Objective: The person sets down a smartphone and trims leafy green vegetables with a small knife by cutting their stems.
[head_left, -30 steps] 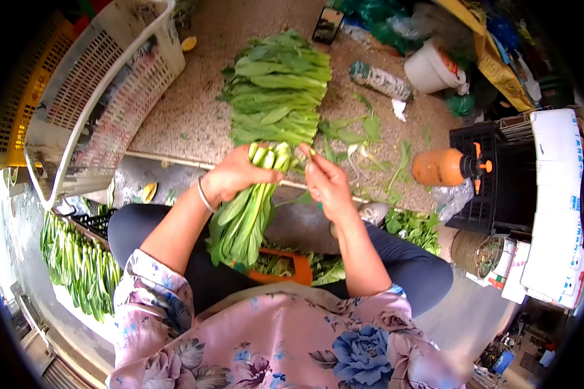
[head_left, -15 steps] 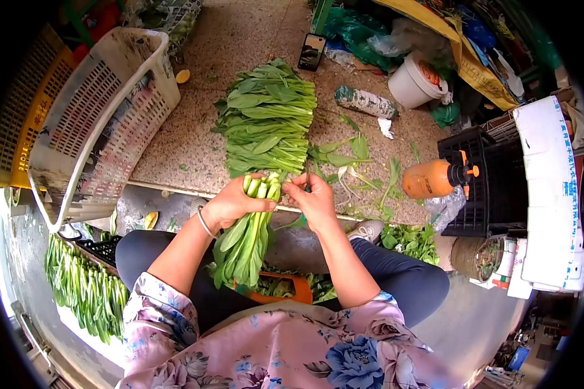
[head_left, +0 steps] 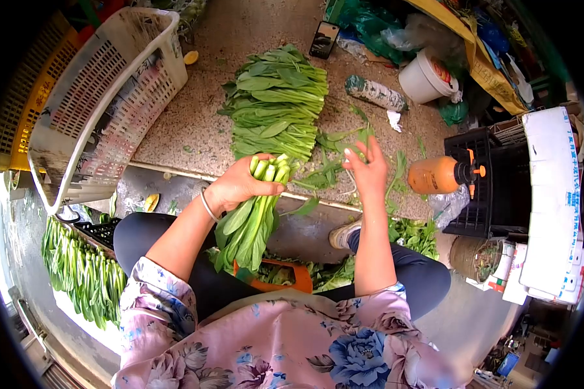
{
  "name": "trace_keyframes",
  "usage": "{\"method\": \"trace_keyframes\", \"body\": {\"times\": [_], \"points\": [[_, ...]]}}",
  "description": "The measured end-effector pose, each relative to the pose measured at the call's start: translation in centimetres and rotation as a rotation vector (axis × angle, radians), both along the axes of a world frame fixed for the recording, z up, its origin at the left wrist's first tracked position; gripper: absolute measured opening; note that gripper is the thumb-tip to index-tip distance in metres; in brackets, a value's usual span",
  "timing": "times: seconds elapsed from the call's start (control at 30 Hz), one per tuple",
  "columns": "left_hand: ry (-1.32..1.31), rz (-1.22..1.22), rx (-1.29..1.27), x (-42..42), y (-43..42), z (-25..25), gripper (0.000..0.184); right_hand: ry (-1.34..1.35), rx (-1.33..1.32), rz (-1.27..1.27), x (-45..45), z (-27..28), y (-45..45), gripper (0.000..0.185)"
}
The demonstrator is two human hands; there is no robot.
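Note:
My left hand (head_left: 242,183) is wrapped around a bunch of choy sum (head_left: 248,230), cut stem ends up and leaves hanging down over my lap. My right hand (head_left: 368,167) is apart from the bunch, its fingers spread above the loose trimmed leaves (head_left: 328,175); I see nothing held in it, though the palm side is partly hidden. Ahead of both hands lies a neat stack of choy sum (head_left: 276,104) on the stone slab (head_left: 188,139), stems to the right. A single leaf (head_left: 303,207) shows between the hands, below the slab's edge.
At left stands a white plastic crate (head_left: 110,110), with more greens (head_left: 84,279) below it. To the right are an orange spray bottle (head_left: 433,175), a black crate (head_left: 474,188), a white bucket (head_left: 427,78) and a wrapped roll (head_left: 376,94). A phone (head_left: 324,40) stands at the back.
My right hand has left the stem ends and moved right, its fingers spreading. My left hand keeps the bunch. The view has shifted slightly, and my right-side shoe has moved left.

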State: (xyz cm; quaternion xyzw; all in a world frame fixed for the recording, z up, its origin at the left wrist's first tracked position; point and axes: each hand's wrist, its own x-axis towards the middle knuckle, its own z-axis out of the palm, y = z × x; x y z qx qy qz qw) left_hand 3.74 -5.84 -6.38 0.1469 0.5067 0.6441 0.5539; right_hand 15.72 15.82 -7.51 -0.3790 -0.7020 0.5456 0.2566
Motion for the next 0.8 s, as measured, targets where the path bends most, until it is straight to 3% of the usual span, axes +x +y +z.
{"method": "trace_keyframes", "body": {"times": [0.03, 0.1, 0.27, 0.5, 0.57, 0.6, 0.67, 0.73, 0.8], "points": [[0.021, -0.045, 0.004, 0.0, 0.1, 0.0, 0.045, 0.104, -0.125, 0.069, -0.5, 0.6, -0.8, 0.039], [0.043, -0.094, 0.017, 0.1, 0.1, -0.2, 0.045, 0.098, -0.335, 0.481, -0.7, 0.9, -2.3, 0.038], [0.123, -0.111, -0.009, -0.1, 0.0, -0.5, 0.043, -0.008, -0.454, 0.777, -1.5, 3.2, -4.0, 0.026], [0.161, -0.216, -0.019, 0.0, -0.2, -0.2, 0.043, -0.008, -0.046, 0.903, -0.9, 0.2, -1.7, 0.022], [0.079, -0.137, -0.028, 0.0, -0.1, -0.2, 0.053, -0.386, 0.549, 0.653, -0.6, -0.2, -0.4, 0.027], [0.077, -0.133, -0.026, 0.1, -0.1, -0.1, 0.053, -0.388, 0.551, 0.656, -0.3, -1.0, -0.2, 0.027], [0.019, -0.086, 0.001, 0.2, 0.1, 0.1, 0.048, -0.335, 0.223, 0.346, 0.2, -2.5, 0.2, 0.037], [0.024, -0.088, 0.003, 0.4, 0.3, -0.5, 0.050, -0.081, -0.327, 0.401, 0.0, 0.6, -3.4, 0.047], [0.102, -0.013, -0.018, 0.4, 0.6, -1.2, 0.054, 0.020, -0.380, 0.413, 0.2, 1.9, -6.9, 0.044]]}}
